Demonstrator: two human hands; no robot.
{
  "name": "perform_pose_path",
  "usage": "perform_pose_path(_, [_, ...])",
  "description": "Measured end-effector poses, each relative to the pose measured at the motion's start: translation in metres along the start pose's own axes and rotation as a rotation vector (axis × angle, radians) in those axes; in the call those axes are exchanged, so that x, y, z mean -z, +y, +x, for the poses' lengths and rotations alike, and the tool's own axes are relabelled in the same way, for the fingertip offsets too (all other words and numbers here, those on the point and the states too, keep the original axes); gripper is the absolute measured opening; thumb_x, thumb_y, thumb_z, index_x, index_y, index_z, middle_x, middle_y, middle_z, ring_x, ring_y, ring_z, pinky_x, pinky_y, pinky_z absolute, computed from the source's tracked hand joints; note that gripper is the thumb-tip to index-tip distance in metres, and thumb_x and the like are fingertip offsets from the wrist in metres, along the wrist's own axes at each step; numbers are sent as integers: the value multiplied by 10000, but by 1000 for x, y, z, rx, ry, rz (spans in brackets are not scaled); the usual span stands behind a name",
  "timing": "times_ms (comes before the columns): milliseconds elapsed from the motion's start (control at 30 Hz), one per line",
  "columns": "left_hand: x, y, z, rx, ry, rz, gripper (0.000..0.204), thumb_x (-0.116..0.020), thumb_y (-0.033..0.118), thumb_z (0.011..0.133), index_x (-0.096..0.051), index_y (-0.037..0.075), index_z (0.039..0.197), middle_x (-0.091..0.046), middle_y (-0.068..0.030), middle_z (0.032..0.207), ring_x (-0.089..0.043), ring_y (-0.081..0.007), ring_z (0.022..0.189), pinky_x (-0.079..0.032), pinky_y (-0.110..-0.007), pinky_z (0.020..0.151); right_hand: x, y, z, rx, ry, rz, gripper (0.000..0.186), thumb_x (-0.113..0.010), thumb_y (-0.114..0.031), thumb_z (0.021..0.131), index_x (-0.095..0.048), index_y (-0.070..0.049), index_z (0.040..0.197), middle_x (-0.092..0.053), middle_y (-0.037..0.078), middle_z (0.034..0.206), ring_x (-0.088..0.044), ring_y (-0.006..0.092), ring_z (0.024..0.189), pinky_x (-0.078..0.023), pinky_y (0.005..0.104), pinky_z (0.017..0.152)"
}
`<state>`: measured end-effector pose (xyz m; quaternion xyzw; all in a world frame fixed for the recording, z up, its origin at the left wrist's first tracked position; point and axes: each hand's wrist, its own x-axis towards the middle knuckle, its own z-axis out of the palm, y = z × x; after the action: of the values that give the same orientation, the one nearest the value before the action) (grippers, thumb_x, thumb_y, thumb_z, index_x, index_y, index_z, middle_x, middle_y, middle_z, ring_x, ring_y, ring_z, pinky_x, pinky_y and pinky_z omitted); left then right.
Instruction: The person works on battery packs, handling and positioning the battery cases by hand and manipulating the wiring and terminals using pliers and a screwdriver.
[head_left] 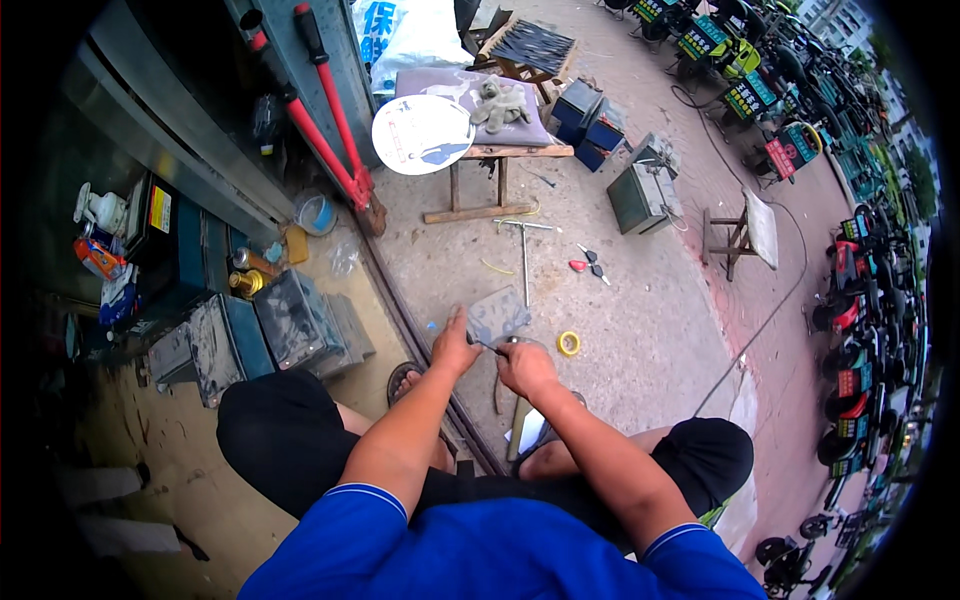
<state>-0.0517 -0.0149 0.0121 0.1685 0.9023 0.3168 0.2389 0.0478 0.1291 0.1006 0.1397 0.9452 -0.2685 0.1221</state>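
Our left hand [455, 348] has its fingers curled together around a thin dark tool [487, 347], a small screwdriver or pick as far as we can tell, whose tip runs toward the right hand [526, 368]; the right hand is closed into a fist over a small rounded metal part [512, 342] that sits on the concrete just in front of our knees, though what exactly the fist clamps stays hidden under the knuckles. We judge that we are in the middle of prying or loosening something on that part, the right hand steadying while the left works the tip in, and the next move seems to call for firm pressure along the tool without letting it skid toward the holding fingers. Just beyond the hands lies a flat grey plate [498, 314], and past it a T-handled wrench [524, 258]; a roll of yellow tape [568, 343] rests just to the right, and red-handled pliers [590, 265] lie farther out. A hammer handle [516, 428] lies between our legs, close under the right wrist. To the left, dark battery cases [292, 322] stand in a row, with red bolt cutters [325, 120] leaning on the wall behind. A wooden stool [480, 150] carrying a round white fan stands ahead, well apart, and parked scooters [850, 300] line the right edge. Nothing crowds the hands except the plate and the hammer
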Motion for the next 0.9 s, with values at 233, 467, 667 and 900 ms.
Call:
perform_pose_path(233, [-1, 5, 4, 51, -9, 22, 1003, -859, 223, 735, -298, 67, 1551, -323, -147, 1620, -487, -367, 1361, -447, -411, 1092, 2, -2, 10, 32, -7, -68, 210, -610, -210, 854, -756, -83, 934, -707, 225, 858, -684, 423, 841, -557, 505, 777])
perform_pose_path(467, [-6, -7, 8, 98, 21, -32, 1017, -849, 133, 745, -260, 81, 1573, -408, -185, 1551, -479, -362, 1370, -430, -432, 1111, 13, -32, 44, 201, -167, -335, 133, -623, -112, 763, -742, -53, 772, -711, 220, 814, -716, 400, 791, -585, 477, 725])
perform_pose_path(667, [-57, 5, 24, 21, 22, 50, 505, -489, 90, 957, -434, 53, 1458, -531, -253, 1401, -578, -423, 1226, -492, -489, 1027, -19, 52, 86, 133, -420, -488, 206, -671, -263, 745, -757, -82, 795, -733, 156, 852, -721, 323, 778, -568, 429, 742])
perform_pose_path(900, [-33, -9, 12, 88, 166, 22, 644, -577, -66, 805, -418, -26, 1428, -475, -229, 1458, -560, -408, 1254, -496, -462, 1026, -42, 29, 126, -732, -851, 255, 216, -606, -172, 920, -687, -68, 749, -558, 50, 580, -557, 174, 445, -390, 301, 394])
